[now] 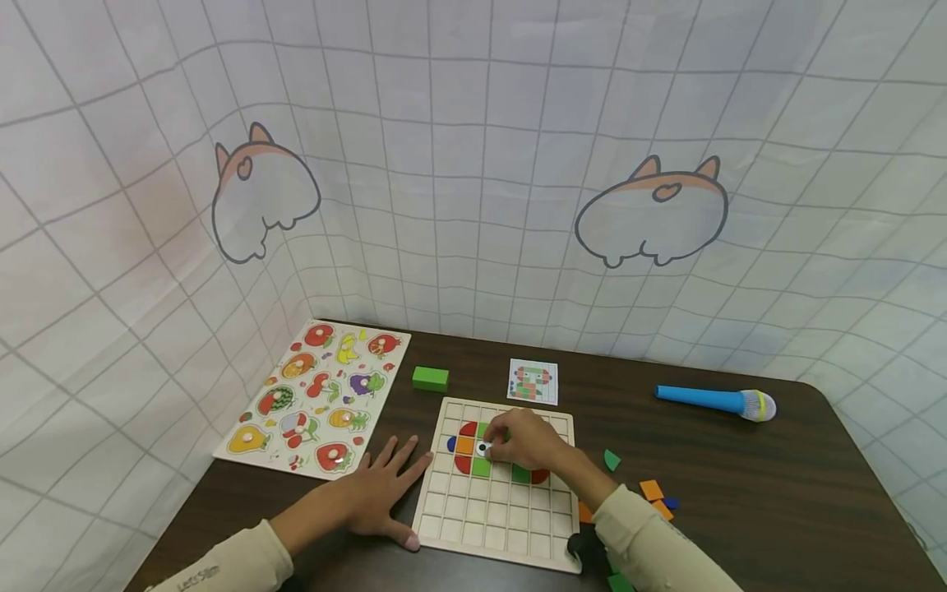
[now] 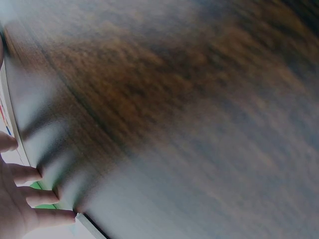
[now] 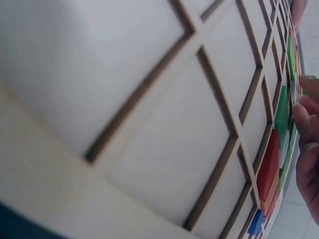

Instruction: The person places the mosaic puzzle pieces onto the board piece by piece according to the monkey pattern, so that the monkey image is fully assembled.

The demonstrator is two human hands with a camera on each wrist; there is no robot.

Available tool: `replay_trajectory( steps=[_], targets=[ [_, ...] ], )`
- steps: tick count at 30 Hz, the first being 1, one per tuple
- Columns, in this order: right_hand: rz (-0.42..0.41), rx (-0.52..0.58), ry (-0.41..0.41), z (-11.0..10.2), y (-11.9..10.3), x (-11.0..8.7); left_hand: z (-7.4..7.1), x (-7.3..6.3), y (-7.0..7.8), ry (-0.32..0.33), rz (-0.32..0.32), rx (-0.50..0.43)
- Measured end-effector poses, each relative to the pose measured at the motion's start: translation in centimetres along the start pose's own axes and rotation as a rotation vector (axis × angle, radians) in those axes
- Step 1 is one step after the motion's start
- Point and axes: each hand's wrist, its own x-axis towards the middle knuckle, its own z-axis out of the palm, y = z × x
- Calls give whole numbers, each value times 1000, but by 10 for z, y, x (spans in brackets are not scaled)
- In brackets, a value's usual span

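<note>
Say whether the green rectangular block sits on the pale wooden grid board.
No; the green block lies apart from the grid board, on the dark brown table.

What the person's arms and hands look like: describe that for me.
The left sleeve is cream, with dark lettering that seems to read "LetsSlim". The right sleeve is also cream; its small dark marking is illegible. The left hand and right hand are ungloved.

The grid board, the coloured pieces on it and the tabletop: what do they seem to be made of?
Grid board: probably pale wood with a matt finish; its raised strips have brown sides, like cut wood.
Coloured pieces: smooth, evenly coloured; perhaps painted wood, though plastic is possible.
Tabletop: dark brown, grained and softly shiny; laminate or real wood.
</note>
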Motion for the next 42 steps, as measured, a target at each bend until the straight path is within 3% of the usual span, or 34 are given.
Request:
replay_trajectory(
  steps=[8,13,19,29,42],
  targets=[
    [12,43,5,-24,9,-18,1,0,1,4,6,-10],
    [-23,59,25,-46,23,-41,2,2,-1,8,10,-9],
    [0,41,21,-60,41,-77,4,3,-1,4,4,-8],
    [24,102,-132,-55,57,-129,2,2,-1,6,11,-2],
    [38,-60,-115,-41,66,-134,2,2,-2,13,17,-2]
  ],
)
